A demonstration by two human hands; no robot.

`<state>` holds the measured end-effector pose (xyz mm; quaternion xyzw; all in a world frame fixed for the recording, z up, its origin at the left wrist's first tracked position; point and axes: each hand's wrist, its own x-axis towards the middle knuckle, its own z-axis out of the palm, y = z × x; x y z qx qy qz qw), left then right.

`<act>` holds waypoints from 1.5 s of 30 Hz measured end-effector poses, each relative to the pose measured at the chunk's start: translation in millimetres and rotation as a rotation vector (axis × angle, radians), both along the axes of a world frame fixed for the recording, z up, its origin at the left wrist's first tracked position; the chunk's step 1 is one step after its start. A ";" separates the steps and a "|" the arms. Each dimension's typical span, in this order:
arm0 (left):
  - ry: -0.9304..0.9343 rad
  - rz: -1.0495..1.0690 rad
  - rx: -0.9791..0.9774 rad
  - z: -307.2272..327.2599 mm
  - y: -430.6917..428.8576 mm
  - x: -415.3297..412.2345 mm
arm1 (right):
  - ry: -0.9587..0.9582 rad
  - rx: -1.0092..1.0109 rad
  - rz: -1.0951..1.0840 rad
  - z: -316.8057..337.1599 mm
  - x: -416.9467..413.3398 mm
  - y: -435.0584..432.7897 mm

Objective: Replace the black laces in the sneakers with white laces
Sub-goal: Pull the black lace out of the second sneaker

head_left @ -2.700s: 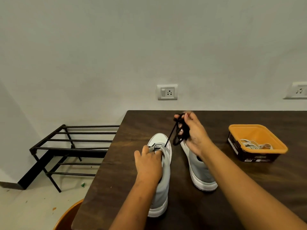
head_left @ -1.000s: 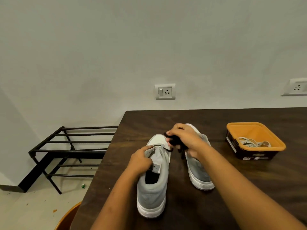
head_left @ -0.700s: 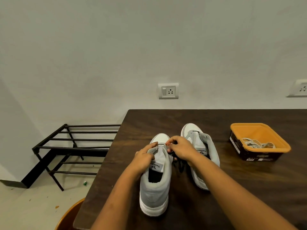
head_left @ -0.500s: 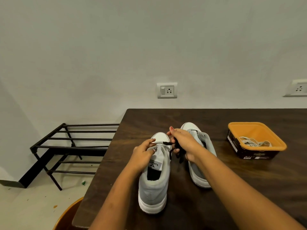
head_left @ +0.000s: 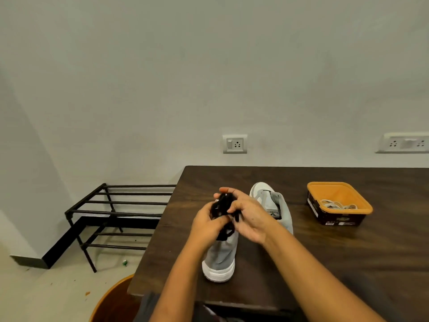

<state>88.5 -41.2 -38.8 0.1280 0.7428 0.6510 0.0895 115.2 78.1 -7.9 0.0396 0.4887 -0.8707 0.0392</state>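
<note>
Head view, near to far. Nearest to me, two bare forearms are reaching in from the lower edge over the dark wooden table (head_left: pixel 348 263). Left of them an orange rounded object (head_left: pixel 111 298) is showing below the table's corner (a stool or a bin, I cannot tell which).

On the table the near sneaker (head_left: pixel 220 256), grey with a white sole, is standing upright with its heel towards me. Above its front half the left hand (head_left: pixel 206 225) and the right hand (head_left: pixel 250 220) are meeting. Both are curling their fingers round a bunched black lace (head_left: pixel 221 205), the left gripping it from the left side and the right closing over it from the right. A dark loop of the lace is hanging from the hands towards the near sneaker's opening; whether it is threading through the shoe I cannot tell.

Just beyond the right hand the far sneaker (head_left: pixel 277 206) is standing with its tongue showing. Well to the right an orange tub (head_left: pixel 334 220) is holding the white laces (head_left: pixel 336 204) in a loose coil.

Beyond the table's left edge a black metal rack (head_left: pixel 120 212) is standing on the floor against the wall. A wall socket (head_left: pixel 235 144) and a socket strip (head_left: pixel 404 142) are sitting above the table's far edge.
</note>
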 end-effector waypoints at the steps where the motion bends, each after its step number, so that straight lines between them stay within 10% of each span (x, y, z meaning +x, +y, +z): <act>1: -0.010 0.038 -0.032 3.4 -9.4 5.6 | -0.002 0.048 0.036 0.7 7.6 -5.6; 8: -0.026 0.208 -0.149 16.1 -85.8 13.7 | 0.031 0.712 0.068 -1.1 10.2 -64.2; 15: -0.121 0.331 -0.200 -7.2 -189.0 0.1 | 0.046 0.733 0.427 -11.9 -20.3 -166.5; 29: -0.299 0.565 -0.470 -150.1 -284.2 -23.6 | 0.239 1.673 0.770 -134.9 -106.2 -294.7; 45: -0.435 0.562 -0.716 -208.7 -265.5 -48.8 | 0.229 1.686 0.679 -167.9 -123.4 -295.2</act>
